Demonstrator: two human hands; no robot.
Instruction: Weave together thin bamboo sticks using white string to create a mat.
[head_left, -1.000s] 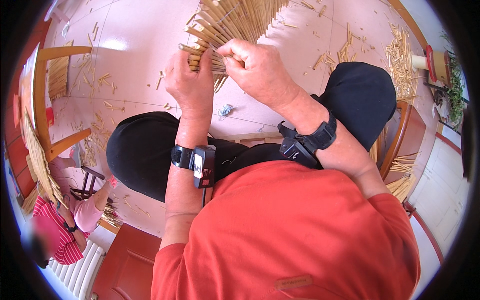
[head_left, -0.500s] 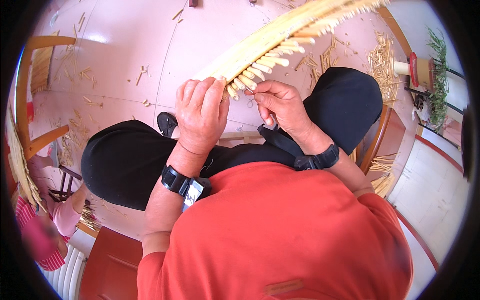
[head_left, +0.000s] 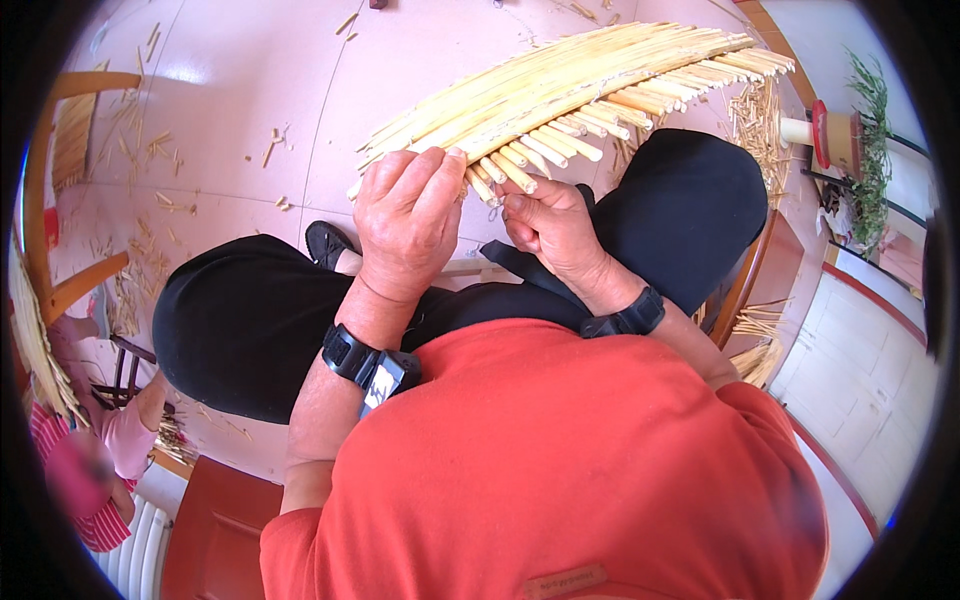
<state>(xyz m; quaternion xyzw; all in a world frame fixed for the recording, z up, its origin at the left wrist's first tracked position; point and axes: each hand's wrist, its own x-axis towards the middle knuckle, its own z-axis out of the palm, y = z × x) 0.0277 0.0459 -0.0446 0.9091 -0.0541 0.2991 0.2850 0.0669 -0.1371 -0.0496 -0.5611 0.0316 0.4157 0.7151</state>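
Note:
A pale yellow mat of stalks [head_left: 530, 95], bound side by side, stretches from my hands up to the far right. Its near edge is a row of uneven, protruding stalk ends. My left hand [head_left: 408, 215] is closed on the mat's lower left corner, knuckles up; the thumb is mostly hidden. Just below the stalk ends, my right hand [head_left: 550, 225] is closed with thumb and forefinger pinched together. A thin greyish loop, like thread or wire, shows beside those fingertips, but what they hold is too small to make out.
Stalk offcuts [head_left: 765, 130] lie heaped on the pink tiled floor at right, with more scattered at left. A potted plant [head_left: 870, 150] stands at far right. Another person in a striped top [head_left: 105, 520] sits at lower left near a wooden chair [head_left: 85, 285]. My knees spread below the mat.
The mat has tilted and lowered, so more of its upper face shows. My right hand has dropped slightly, its fingers curled in more. My left hand keeps its hold on the corner.

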